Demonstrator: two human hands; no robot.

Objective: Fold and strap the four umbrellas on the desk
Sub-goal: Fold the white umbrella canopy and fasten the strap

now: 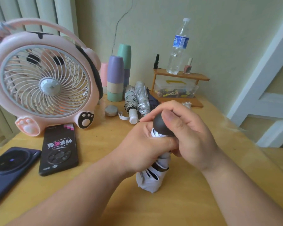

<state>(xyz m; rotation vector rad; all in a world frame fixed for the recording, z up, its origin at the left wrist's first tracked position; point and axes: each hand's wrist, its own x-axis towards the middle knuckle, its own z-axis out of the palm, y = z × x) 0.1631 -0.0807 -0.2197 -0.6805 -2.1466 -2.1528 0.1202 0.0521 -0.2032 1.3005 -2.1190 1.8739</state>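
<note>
Pale folding umbrella (pixel 151 178) upright on the wooden desk (pixel 96 136), near centre, left hand (pixel 140 150) gripping its bunched canopy, right hand (pixel 191 134) curled around its black knob handle (pixel 160 126), white umbrella (pixel 130 101), silver umbrella (pixel 142 98) and dark umbrella (pixel 152 99) lying farther back.

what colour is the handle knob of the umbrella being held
Dark grey, near black: the rounded handle knob above the pale folded canopy, seen in the head view.
</note>
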